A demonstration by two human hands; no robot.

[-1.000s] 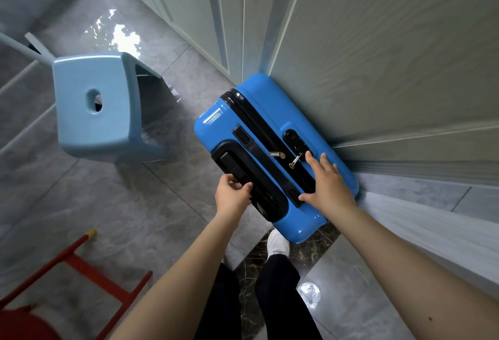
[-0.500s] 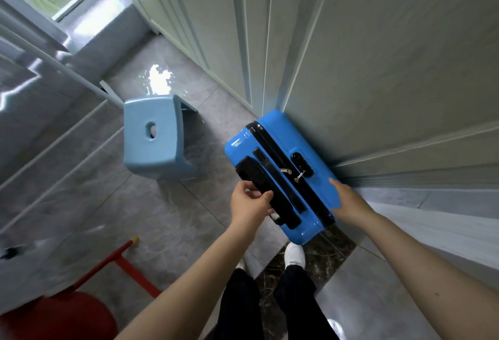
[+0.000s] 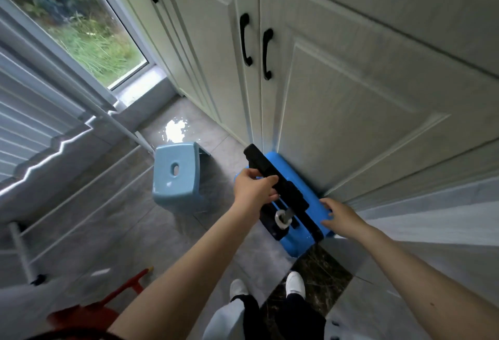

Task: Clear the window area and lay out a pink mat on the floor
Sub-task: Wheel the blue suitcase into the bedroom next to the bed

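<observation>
Blue suitcase point(image 3: 294, 177): my left hand point(image 3: 255, 191) has raised its black handle point(image 3: 266, 168); right hand point(image 3: 340, 214) spread on its side, ready to roll it away from the cupboard point(image 3: 351, 96).

Looking down from up high, from the person's head, with one wide camera only. Facing forward and down toward the floor point(image 3: 113, 234) and the cupboard doors point(image 3: 337, 91) filling the upper right. Catching a window point(image 3: 81, 29) at the upper left. Sitting close to both arms, reaching in from the bottom edge. Bending straight lines near the edges.
</observation>
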